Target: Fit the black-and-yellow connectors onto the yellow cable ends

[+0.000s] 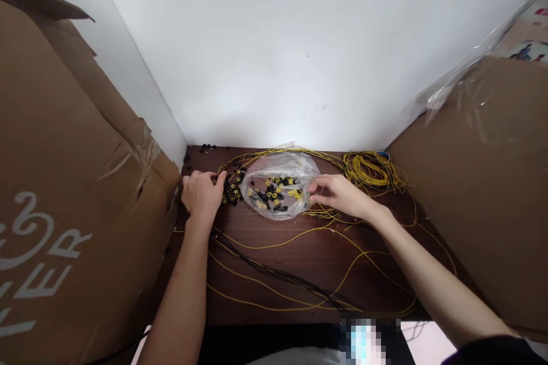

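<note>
A clear plastic bag (280,214) lies opened out on the dark wood table, with several small black and yellow plastic pieces (274,194) inside. At its right edge is my right hand (338,193), fingertips and thumb closed on the plastic. My left hand (201,191) is left of the bag, beside a loose pile of black and yellow pieces (233,188). Its fingers curl down toward the table, and anything in them is hidden. Yellow wires (265,151) arch behind the bag between the left hand and the right side.
A coil of yellow wire (372,171) sits at the back right. Loose yellow strands and a black cable bundle (278,272) cross the table's front. Cardboard boxes stand at left (85,154) and right (483,182); a white wall (278,57) rises behind.
</note>
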The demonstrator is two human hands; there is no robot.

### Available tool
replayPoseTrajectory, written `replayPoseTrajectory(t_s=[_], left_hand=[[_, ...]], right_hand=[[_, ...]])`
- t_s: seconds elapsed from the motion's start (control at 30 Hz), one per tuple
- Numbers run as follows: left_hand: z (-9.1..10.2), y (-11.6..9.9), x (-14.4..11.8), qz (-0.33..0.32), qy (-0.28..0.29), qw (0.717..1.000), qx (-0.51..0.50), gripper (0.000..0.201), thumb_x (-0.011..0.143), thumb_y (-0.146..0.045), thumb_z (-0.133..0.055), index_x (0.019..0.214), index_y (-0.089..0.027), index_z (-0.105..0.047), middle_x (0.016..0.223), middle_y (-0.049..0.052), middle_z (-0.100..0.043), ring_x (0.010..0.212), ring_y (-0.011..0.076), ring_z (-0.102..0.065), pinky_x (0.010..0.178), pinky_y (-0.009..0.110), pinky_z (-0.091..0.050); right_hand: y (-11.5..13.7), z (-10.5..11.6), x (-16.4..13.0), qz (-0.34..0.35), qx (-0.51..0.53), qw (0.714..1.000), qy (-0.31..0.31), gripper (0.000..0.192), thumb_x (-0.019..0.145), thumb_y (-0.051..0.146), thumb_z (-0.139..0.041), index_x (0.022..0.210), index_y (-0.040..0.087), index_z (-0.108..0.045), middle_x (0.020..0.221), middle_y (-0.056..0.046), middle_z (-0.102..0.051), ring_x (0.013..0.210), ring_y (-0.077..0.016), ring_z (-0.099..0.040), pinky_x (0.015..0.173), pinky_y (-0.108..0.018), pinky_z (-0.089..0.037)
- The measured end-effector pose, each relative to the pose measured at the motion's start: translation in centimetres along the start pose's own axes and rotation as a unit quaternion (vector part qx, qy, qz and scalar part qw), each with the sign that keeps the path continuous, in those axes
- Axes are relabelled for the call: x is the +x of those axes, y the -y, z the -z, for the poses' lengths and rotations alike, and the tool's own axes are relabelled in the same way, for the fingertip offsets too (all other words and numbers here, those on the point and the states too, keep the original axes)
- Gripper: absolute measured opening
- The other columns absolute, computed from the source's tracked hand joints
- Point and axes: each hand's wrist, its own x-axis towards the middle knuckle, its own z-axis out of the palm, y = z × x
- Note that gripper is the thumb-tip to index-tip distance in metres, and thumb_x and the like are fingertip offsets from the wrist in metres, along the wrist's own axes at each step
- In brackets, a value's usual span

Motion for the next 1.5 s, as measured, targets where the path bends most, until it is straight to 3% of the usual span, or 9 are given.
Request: replayPoseTrajectory(t_s=[0.17,0.33,0.57,0.77,1.0,1.3,1.5], left_hand=[[-0.2,0.2,0.1,-0.022,0.005,1.0,0.006,0.038,0.084,-0.043,-0.047,0.101,-0.019,-0.071,0.102,0.013,-0.064,0.096,0.0318,-0.055,0.074,0.038,-0.048],[-0.2,0.2,0.1,-0.023,0.013,1.0,0.004,0.037,0.084,-0.043,-0.048,0.101,-0.019,-0.07,0.102,0.012,-0.064,0.097,0.0313,-0.055,0.076,0.038,-0.048],[-0.3,0.2,0.2,-0.02,0.006,1.0,-0.001,0.038,0.084,-0.044,-0.046,0.1,-0.02,-0.071,0.101,0.012,-0.064,0.096,0.032,-0.055,0.075,0.039,-0.048],[-0.4,0.2,0.0,-0.021,-0.003,1.0,-0.006,0.039,0.084,-0.041,-0.046,0.104,-0.018,-0.069,0.102,0.013,-0.064,0.097,0.0315,-0.055,0.077,0.038,-0.048],[-0.3,0.1,0.1,-0.021,0.005,1.0,-0.008,0.039,0.084,-0.041,-0.045,0.104,-0.018,-0.07,0.103,0.013,-0.064,0.097,0.032,-0.055,0.077,0.039,-0.048],[-0.3,0.1,0.1,-0.022,0.006,1.0,-0.006,0.038,0.084,-0.04,-0.046,0.105,-0.019,-0.069,0.103,0.013,-0.064,0.097,0.0323,-0.055,0.077,0.04,-0.048],[-0.3,0.0,0.1,-0.022,0.011,1.0,-0.006,0.037,0.083,-0.039,-0.047,0.105,-0.019,-0.069,0.103,0.013,-0.064,0.098,0.0321,-0.055,0.079,0.039,-0.048]], right_hand=[[-0.4,-1.8,-0.2,0.003,-0.072,0.997,0.001,0.009,0.079,0.015,-0.059,0.084,0.017,-0.066,0.078,-0.004,-0.064,0.075,-0.0161,-0.057,0.07,-0.028,-0.042],[-0.4,-1.0,-0.9,-0.008,-0.057,0.998,0.006,0.011,0.077,0.011,-0.056,0.077,0.017,-0.066,0.075,-0.003,-0.063,0.07,-0.0146,-0.057,0.066,-0.025,-0.041],[0.0,0.4,-2.4,-0.036,0.005,0.992,0.121,0.012,0.077,0.017,-0.06,0.083,0.019,-0.07,0.08,-0.002,-0.068,0.069,-0.0139,-0.06,0.066,-0.025,-0.043],[-0.2,-0.2,-2.4,-0.127,-0.076,0.989,-0.015,0.019,0.083,0.031,-0.055,0.088,0.017,-0.068,0.082,-0.005,-0.066,0.068,-0.0167,-0.058,0.065,-0.029,-0.042],[-0.5,-0.9,-3.2,-0.09,-0.054,0.994,0.043,0.033,0.079,0.044,-0.061,0.095,0.016,-0.067,0.088,-0.008,-0.057,0.076,-0.0185,-0.057,0.07,-0.03,-0.045],[-1.0,-0.6,-4.6,-0.075,-0.056,0.994,0.059,0.013,0.08,0.025,-0.06,0.091,0.023,-0.067,0.089,-0.004,-0.054,0.077,-0.0167,-0.056,0.073,-0.03,-0.044],[-0.8,-0.5,-4.7,-0.078,-0.07,0.994,0.042,0.016,0.079,0.018,-0.058,0.093,0.021,-0.066,0.09,-0.004,-0.055,0.077,-0.0165,-0.057,0.071,-0.029,-0.044]])
